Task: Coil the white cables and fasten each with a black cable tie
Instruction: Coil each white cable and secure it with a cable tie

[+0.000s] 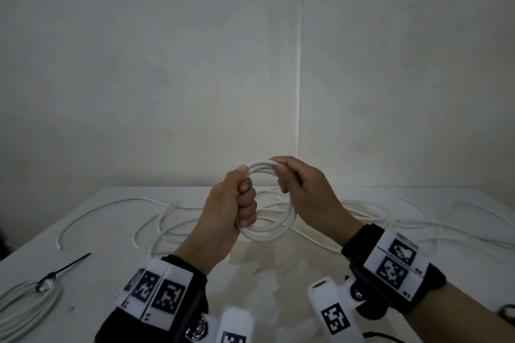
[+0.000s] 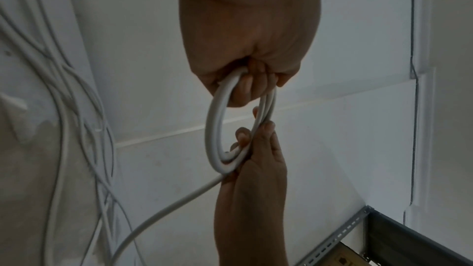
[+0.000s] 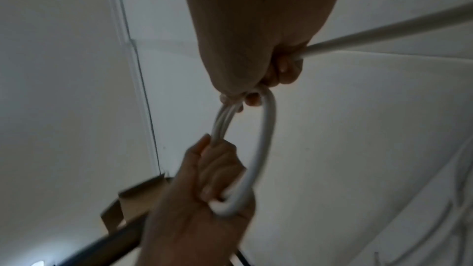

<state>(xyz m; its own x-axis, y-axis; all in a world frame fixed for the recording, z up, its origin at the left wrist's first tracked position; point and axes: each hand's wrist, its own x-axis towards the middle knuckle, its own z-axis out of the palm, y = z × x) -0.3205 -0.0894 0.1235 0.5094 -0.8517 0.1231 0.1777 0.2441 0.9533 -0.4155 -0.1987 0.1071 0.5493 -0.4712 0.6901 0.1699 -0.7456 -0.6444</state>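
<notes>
Above the table both hands hold up a small coil of white cable [image 1: 267,234] with several turns. My left hand [image 1: 246,195] is fisted round the coil's left side, thumb on top. My right hand [image 1: 280,174] pinches the turns at the top right. In the left wrist view the coil [image 2: 214,128] hangs from the left hand [image 2: 253,86], and the right hand [image 2: 252,135] clasps its far end. In the right wrist view the cable's loose tail [image 3: 384,31] runs out of the right hand [image 3: 266,88] toward the upper right. No cable tie is on this coil.
A bundled white coil [image 1: 28,303] fastened with a black cable tie [image 1: 64,267] lies at the table's near left. Loose white cables [image 1: 390,220] sprawl across the far half of the white table [image 1: 111,273]. A plain wall stands close behind.
</notes>
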